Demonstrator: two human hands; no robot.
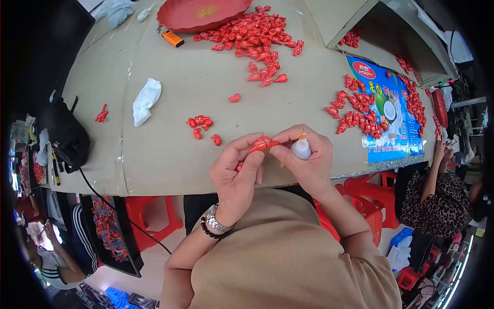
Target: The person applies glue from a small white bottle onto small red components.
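Close to the table's near edge, my left hand [235, 170] pinches a small glossy red plastic figure [263, 143] between thumb and fingers. Another bit of red shows in the curl of that palm, mostly hidden. My right hand [313, 164] grips a small white squeeze bottle [301, 148] with a thin needle tip pointing up and away. Its thumb and forefinger also touch the right end of the red figure. Just beyond my left hand lie several loose red pieces [200, 121]. A single red piece [234, 98] rests farther out.
A big pile of red pieces [257, 33] lies beside a red basin [200, 13] and an orange lighter [173, 38]. Rows of red figures [360, 105] cover a blue printed sheet [381, 77]. Crumpled tissue [146, 102] and a black bag [66, 134] sit left. Other people work nearby.
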